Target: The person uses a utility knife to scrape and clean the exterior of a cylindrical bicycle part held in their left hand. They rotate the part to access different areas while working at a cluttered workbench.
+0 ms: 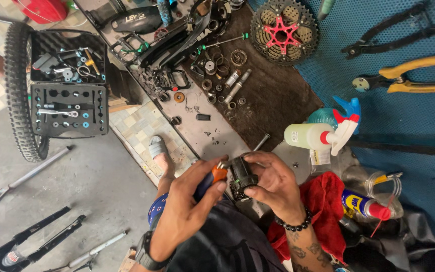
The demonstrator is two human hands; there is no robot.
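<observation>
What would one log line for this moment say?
left hand: grips orange-handled tool | right hand: holds black cylindrical part | near: red rag

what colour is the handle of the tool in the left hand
Orange and blue, with the orange end showing above the left hand; the head view shows it.

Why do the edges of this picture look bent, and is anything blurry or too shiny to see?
Head view: the wide lens bows the edges, curving the tyre; light is soft and even, shadows faint; the left hand, right hand and the black part they hold look sharp; no strong glare, even on the cassette.
</observation>
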